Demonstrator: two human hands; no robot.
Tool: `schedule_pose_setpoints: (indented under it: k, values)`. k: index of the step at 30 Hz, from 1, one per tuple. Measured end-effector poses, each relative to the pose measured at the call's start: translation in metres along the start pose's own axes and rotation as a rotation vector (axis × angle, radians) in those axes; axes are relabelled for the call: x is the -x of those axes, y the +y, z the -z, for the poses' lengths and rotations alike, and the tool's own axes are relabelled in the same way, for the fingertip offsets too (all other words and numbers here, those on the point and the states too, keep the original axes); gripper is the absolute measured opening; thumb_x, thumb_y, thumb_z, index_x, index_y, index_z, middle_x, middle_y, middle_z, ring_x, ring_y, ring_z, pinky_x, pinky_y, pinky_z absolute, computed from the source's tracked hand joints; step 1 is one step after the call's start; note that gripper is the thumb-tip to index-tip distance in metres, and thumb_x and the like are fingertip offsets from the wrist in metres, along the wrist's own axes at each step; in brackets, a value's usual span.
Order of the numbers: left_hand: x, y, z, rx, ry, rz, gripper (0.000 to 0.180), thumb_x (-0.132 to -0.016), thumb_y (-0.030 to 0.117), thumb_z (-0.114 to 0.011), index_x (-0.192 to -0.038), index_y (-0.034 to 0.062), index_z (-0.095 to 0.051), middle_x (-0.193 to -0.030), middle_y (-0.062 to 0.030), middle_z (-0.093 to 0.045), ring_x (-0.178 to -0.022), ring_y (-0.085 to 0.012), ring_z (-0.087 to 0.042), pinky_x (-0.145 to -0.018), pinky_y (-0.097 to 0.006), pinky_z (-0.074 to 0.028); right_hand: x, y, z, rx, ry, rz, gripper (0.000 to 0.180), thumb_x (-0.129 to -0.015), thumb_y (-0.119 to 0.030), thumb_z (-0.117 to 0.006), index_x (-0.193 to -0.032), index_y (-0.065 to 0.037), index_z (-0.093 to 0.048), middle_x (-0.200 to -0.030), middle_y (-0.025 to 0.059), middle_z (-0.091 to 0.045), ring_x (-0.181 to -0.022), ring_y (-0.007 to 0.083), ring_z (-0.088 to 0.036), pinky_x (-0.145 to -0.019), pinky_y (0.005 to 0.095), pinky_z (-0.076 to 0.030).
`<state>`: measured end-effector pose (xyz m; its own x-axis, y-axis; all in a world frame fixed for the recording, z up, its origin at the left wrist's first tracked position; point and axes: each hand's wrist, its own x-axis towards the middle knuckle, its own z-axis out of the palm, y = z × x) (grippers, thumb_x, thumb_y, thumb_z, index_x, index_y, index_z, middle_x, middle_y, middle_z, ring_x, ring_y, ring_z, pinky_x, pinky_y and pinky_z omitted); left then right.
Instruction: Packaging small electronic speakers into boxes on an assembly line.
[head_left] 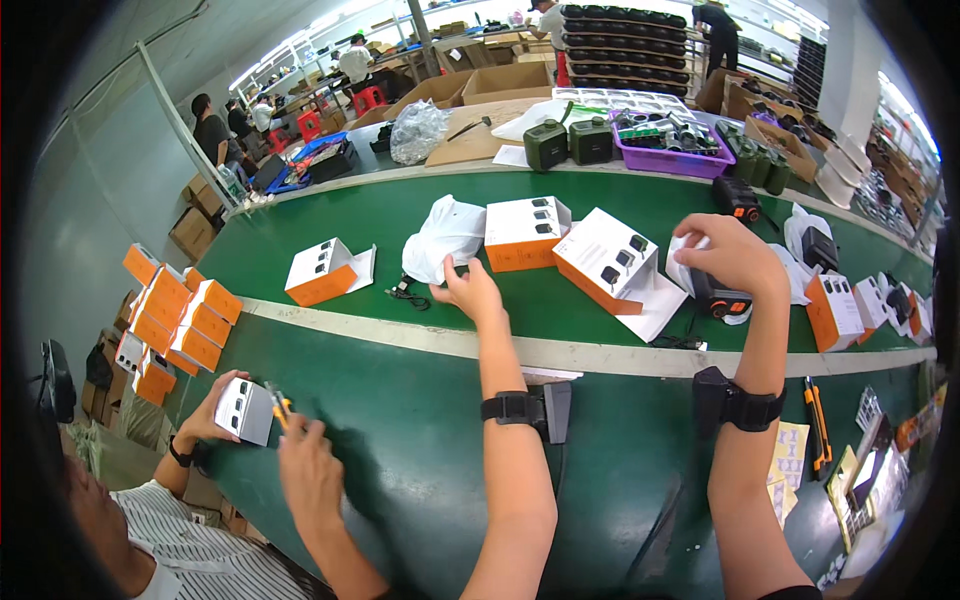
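Note:
My left hand (472, 290) has its fingers closed on the lower edge of a white plastic bag (443, 237), which is bulky and hides what is inside. My right hand (735, 255) is bent over a black device with orange details (724, 300), its fingertips gripping a white bag (688, 258) beside it; the wrist covers part of the device. Between my hands stand two white-and-orange boxes, one upright (520, 225) and one tilted with its flap out (608, 258). A small black cable (408, 293) lies left of my left hand.
At left, another person's hands hold a white box (244, 410) and a yellow cutter (281, 405), near stacked orange boxes (185, 318). One open box (322, 270) sits on the belt. Right are more boxes (834, 312) and an orange cutter (818, 425). A purple basket (672, 160) stands behind.

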<state>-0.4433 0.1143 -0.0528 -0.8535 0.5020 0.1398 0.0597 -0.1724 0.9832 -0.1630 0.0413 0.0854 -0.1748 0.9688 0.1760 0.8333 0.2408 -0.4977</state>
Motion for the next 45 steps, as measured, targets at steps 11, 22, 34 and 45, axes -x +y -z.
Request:
schedule_pose_setpoints:
  k: [11, 22, 34, 45]
  values:
    - [0.001, 0.014, 0.006, 0.021, -0.633, 0.022, 0.026, -0.084, 0.015, -0.047, -0.099, -0.0019, -0.060, -0.075, -0.0061, -0.059, -0.061, -0.0091, -0.053, -0.055, -0.020, -0.041, -0.024, -0.028, -0.074, 0.083, -0.544, 0.180, 0.045, -0.070, -0.030, -0.066, -0.106, -0.006, -0.056, -0.103, 0.0118, -0.059, -0.096, 0.0228, -0.056, -0.083, 0.0323, -0.044]
    - [0.016, 0.076, 0.007, -0.288, -0.708, -0.057, 0.031, -0.081, 0.024, -0.054, -0.101, 0.0006, -0.056, -0.072, -0.0089, -0.064, -0.049, -0.0140, -0.055, -0.048, -0.025, -0.044, -0.038, -0.028, -0.114, -0.019, -0.303, 0.136, 0.026, -0.070, -0.028, -0.063, -0.084, -0.006, -0.064, -0.086, 0.0149, -0.063, -0.083, 0.0297, -0.060, -0.072, 0.0378, -0.049]
    - [0.005, 0.010, 0.002, -0.138, -0.689, 0.299, 0.031, -0.073, 0.021, -0.067, -0.086, -0.0036, -0.053, -0.077, -0.0079, -0.054, -0.066, -0.0163, -0.057, -0.052, -0.028, -0.048, -0.016, -0.055, -0.191, 0.020, 0.131, 0.115, 0.036, -0.074, -0.030, -0.060, -0.094, -0.001, -0.057, -0.088, 0.0180, -0.059, -0.071, 0.0310, -0.061, -0.059, 0.0391, -0.050]
    - [0.011, 0.022, 0.001, 0.102, -0.573, 0.268, 0.019, -0.078, 0.008, -0.051, -0.060, 0.0053, -0.046, -0.050, 0.0011, -0.044, -0.040, -0.0072, -0.041, -0.035, -0.021, -0.030, -0.046, -0.032, -0.093, -0.522, 0.052, 0.244, 0.023, -0.078, -0.022, -0.049, -0.076, -0.004, -0.064, -0.076, 0.0138, -0.062, -0.071, 0.0260, -0.061, -0.065, 0.0343, -0.046]
